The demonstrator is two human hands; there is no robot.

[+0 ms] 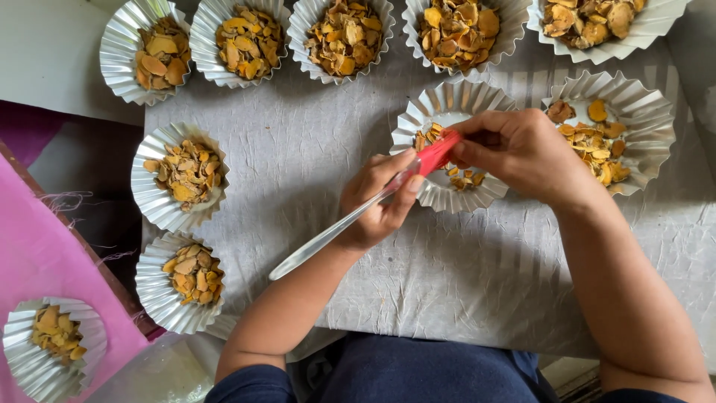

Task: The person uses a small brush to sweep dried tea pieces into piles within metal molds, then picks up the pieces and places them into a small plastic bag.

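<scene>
My left hand (377, 201) grips a clear-handled spatula (335, 227) with a red tip (438, 151). The tip hangs over a fluted silver foil cup (440, 104) that holds a few yellow dried slices (466, 177). My right hand (518, 149) pinches the red tip from the right, fingers closed on it above that cup. The long clear handle slants down to the left past my left wrist.
Several foil cups filled with yellow slices ring the grey cloth (298, 149): a row along the top (343, 33), one at the right (634, 112), two at the left (179, 175). Another cup (52, 347) sits on a pink surface (45, 254) at lower left.
</scene>
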